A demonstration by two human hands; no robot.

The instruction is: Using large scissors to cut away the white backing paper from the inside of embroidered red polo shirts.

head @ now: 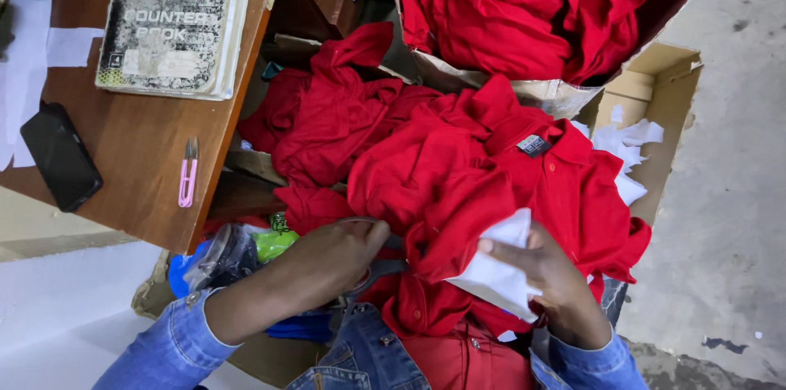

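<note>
Scissors (372,263) are sitting gripped in the left hand (340,255), closed on the handles, while the right hand (553,275) is pinching white paper (499,271) against the red polo shirt (483,177).

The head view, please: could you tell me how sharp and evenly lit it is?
Head view: soft, even light with no glare; the red shirts and white paper in the right hand are fairly sharp; the left hand looks slightly soft; folds cast only faint shadows.
</note>
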